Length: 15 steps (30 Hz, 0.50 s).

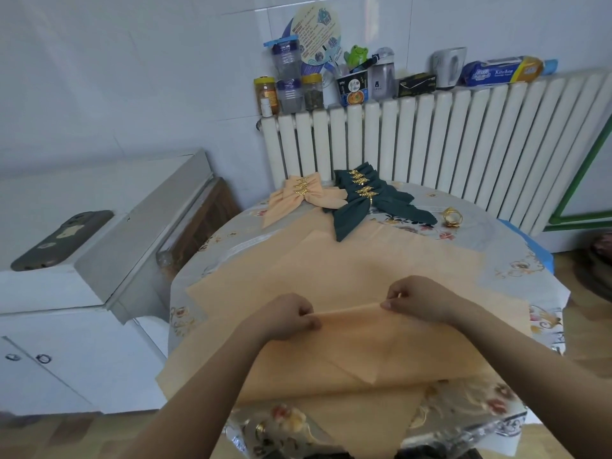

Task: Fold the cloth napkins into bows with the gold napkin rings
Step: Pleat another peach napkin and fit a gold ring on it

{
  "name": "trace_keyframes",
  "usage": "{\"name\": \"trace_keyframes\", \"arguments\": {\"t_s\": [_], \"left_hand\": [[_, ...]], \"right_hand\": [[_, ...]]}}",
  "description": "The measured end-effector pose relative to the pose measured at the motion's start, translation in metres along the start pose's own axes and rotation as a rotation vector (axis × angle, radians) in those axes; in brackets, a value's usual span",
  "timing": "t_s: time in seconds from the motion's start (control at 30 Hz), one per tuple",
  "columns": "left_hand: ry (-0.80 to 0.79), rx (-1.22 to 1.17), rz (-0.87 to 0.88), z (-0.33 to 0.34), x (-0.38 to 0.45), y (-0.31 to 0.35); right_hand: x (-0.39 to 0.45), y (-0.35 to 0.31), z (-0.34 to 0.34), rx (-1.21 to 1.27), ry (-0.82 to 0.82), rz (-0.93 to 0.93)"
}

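A peach cloth napkin lies spread over other peach napkins on the round table. My left hand pinches its raised fold at the left end. My right hand pinches the same fold at the right end, so the edge stretches between them. At the far side sit finished peach bows and dark green bows, each cinched by a gold ring. A loose gold napkin ring rests to the right of the green bows.
A white radiator stands behind the table, its top crowded with jars, bottles and a mug. A white cabinet with a phone on it sits close on the left. The table wears a floral cover.
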<state>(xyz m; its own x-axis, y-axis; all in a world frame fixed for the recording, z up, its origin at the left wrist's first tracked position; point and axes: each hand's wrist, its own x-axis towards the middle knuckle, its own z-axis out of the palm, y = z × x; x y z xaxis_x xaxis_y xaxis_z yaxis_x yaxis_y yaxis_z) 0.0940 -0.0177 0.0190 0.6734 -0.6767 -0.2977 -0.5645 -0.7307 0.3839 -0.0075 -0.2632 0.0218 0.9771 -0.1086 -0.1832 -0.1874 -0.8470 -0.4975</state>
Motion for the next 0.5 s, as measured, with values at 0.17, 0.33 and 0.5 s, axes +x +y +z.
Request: {"name": "trace_keyframes", "arguments": {"t_s": [0.17, 0.33, 0.5], "left_hand": [[0.483, 0.094, -0.07, 0.028, 0.018, -0.008], [0.409, -0.074, 0.18, 0.05, 0.021, -0.013], [0.263, -0.176, 0.176, 0.046, 0.028, -0.024]], "right_hand": [[0.023, -0.001, 0.019, -0.228, 0.313, -0.019], [0.024, -0.005, 0.04, -0.155, 0.05, -0.214], [0.038, -0.001, 0.058, -0.056, 0.108, -0.193]]}}
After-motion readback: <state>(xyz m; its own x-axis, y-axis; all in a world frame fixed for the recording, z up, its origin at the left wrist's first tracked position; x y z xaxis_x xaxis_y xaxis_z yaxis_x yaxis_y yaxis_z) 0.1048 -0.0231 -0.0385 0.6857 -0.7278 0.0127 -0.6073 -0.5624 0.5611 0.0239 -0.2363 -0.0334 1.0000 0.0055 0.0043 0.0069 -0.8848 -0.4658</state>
